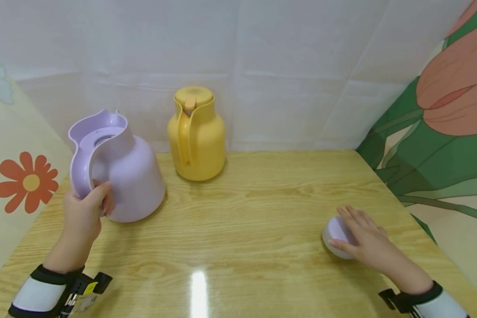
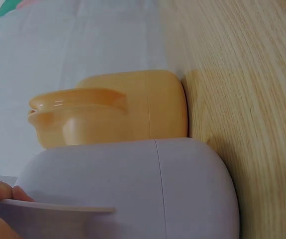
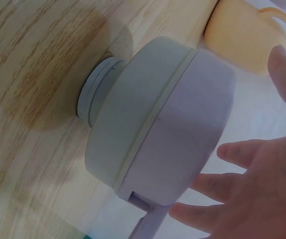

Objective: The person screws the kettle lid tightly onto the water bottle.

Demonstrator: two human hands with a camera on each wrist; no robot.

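On the left of the head view stands a lilac thermos jug, its open top showing a round hole. My left hand grips its handle, fingers curled round it. In the left wrist view the jug appears sideways, with only part of the hand at the edge. Toward the right lies the lilac and pale grey jug lid, its narrower plug down on the wood in the right wrist view. Spread over the lid is my right hand, its fingers extended beside the lilac top; whether they touch it is unclear.
A yellow thermos jug with its lid on stands at the back, right of the lilac one. The wooden table meets a white sheet behind. Flower-patterned panels flank both sides.
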